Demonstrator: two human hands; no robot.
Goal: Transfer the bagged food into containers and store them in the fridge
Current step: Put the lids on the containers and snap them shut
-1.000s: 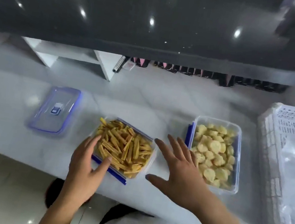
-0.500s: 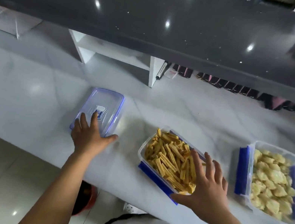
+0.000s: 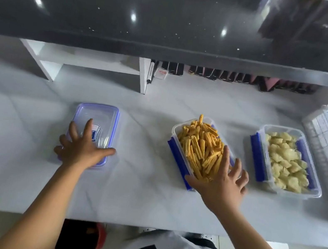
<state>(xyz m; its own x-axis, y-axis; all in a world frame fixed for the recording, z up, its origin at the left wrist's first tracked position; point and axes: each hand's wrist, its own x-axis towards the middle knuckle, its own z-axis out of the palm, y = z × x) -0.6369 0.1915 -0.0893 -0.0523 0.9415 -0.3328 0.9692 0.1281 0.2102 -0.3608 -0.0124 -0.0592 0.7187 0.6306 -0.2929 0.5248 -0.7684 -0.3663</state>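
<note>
- Now my left hand (image 3: 83,149) has moved from the stick tub (image 3: 175,136) onto the lid (image 3: 102,118) at 9 o'clock, fingers spread flat on it.
- My right hand (image 3: 222,187) rests on the tub's near end, fingers spread; I judge lidding comes next.
- White tabletop (image 3: 135,196); second filled tub (image 3: 267,129) at 3 o'clock, dark ledge (image 3: 177,17) at 12.

Just one cam, head-mounted, looking forward and steeply down at the bench (image 3: 145,198) from close up. Edges look kinda warped, probably wide-angle.
</note>
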